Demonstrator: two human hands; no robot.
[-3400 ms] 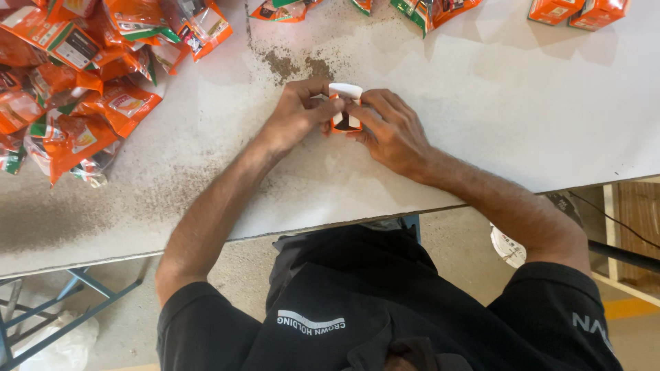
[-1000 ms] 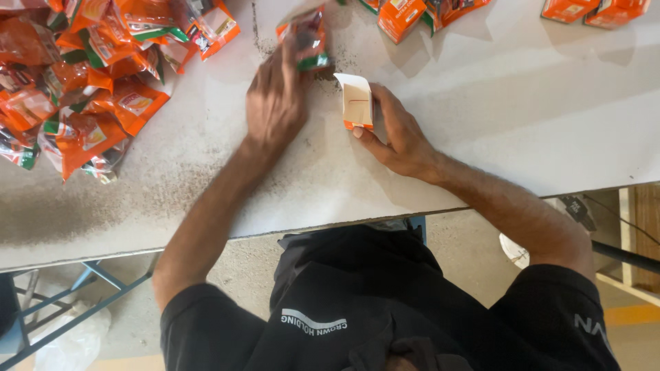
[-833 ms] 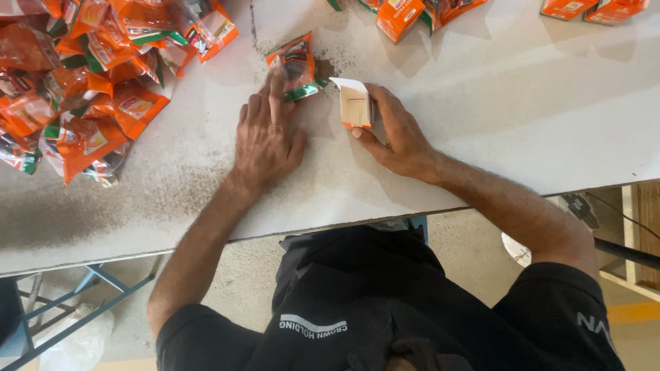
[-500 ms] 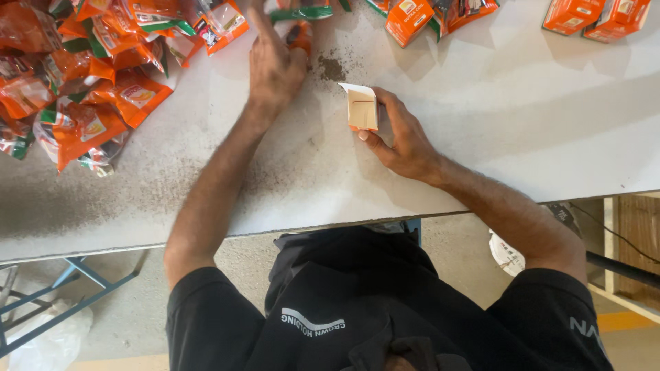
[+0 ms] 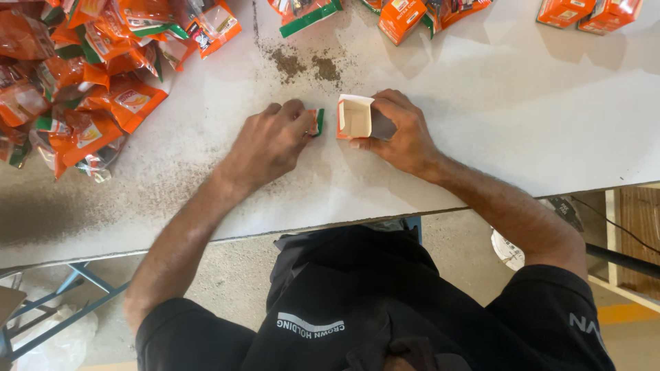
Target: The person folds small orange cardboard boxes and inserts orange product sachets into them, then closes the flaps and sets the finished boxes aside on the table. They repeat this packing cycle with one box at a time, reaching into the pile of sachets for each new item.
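Closest to the camera is the person's dark shirt, with both forearms reaching forward onto the white table [image 5: 550,124]. The left hand [image 5: 269,143] lies knuckles up, fingers curled down over a small orange and green sachet [image 5: 315,121] — only its edge pokes out past the fingertips, pinned against the tabletop. Just beside it, not touching, sits a little open box [image 5: 355,117], orange outside and pale inside, its open mouth turned toward the left hand. The right hand [image 5: 404,134] wraps around the far end of that box, thumb on the near side and fingers over the top, closed snugly on it.

A bit further out there's a patch of dark powder [image 5: 306,66] spilled on the table, right above the gap between the hands. Off to the left is a big heap of sachets [image 5: 75,75] in the same orange and green. Along the far edge — more sachets and a few closed orange boxes [image 5: 402,15], well apart from both hands. Under the table edge, a bare floor and a blue metal frame [image 5: 65,302].
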